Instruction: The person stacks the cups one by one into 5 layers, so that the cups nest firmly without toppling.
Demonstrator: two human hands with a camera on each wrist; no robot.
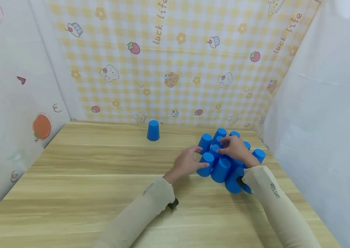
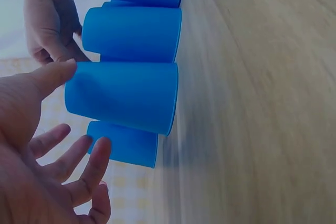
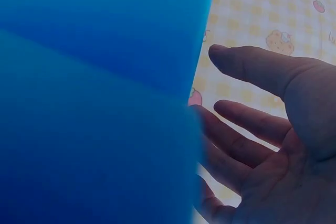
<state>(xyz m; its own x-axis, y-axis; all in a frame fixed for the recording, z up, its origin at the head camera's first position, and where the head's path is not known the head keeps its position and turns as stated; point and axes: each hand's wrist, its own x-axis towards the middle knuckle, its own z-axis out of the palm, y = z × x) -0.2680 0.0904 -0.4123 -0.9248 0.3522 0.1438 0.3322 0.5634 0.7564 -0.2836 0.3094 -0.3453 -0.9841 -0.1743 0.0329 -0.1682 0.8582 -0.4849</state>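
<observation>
Several blue cups stand upside down in a tight group at the right of the table. My left hand (image 1: 188, 161) is at the group's left side, its thumb against the top edge of the front-left cup (image 1: 206, 165). In the left wrist view its other fingers (image 2: 79, 182) spread loosely near a farther cup (image 2: 126, 145). Above the middle of the group, my right hand (image 1: 236, 148) reaches in from the right. The right wrist view shows that hand (image 3: 273, 145) with thumb and fingers apart, and a near blue cup (image 3: 94, 145) hides some fingertips.
A single blue cup (image 1: 153, 131) stands upside down near the table's back edge, left of the group. The wooden table (image 1: 85, 193) meets a checked cloth (image 1: 150, 69) behind and a white cloth (image 1: 323, 113) at the right.
</observation>
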